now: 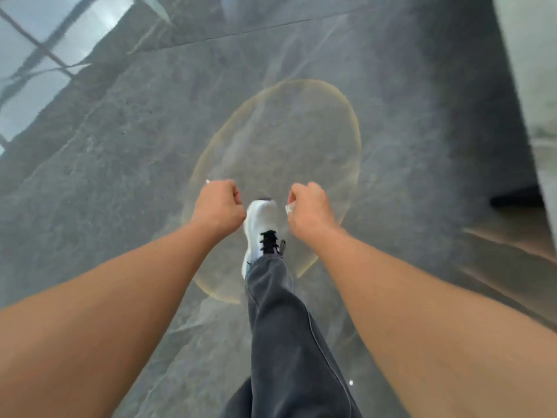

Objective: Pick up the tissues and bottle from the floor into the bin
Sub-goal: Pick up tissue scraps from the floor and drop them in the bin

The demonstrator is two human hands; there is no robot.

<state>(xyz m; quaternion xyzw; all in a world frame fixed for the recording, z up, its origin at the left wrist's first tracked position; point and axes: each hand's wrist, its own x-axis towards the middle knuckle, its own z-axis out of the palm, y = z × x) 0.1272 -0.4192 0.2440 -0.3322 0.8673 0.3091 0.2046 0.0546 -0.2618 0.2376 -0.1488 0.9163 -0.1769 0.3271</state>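
Both my arms reach forward over the grey floor, and the picture is motion-blurred. My left hand (218,203) is closed in a fist, and a small white tip of tissue (207,181) sticks out at its far left side. My right hand (307,208) is also closed, and a crumpled white scrap of tissue (290,208) shows at its inner edge. What else either fist encloses is hidden. No bottle and no bin are in view.
My leg in dark grey trousers (286,327) steps forward, its white shoe with black laces (262,227) between the hands. The glossy marble floor (120,176) shows a faint oval ring (357,140). A pale wall or cabinet edge (530,70) runs down the right.
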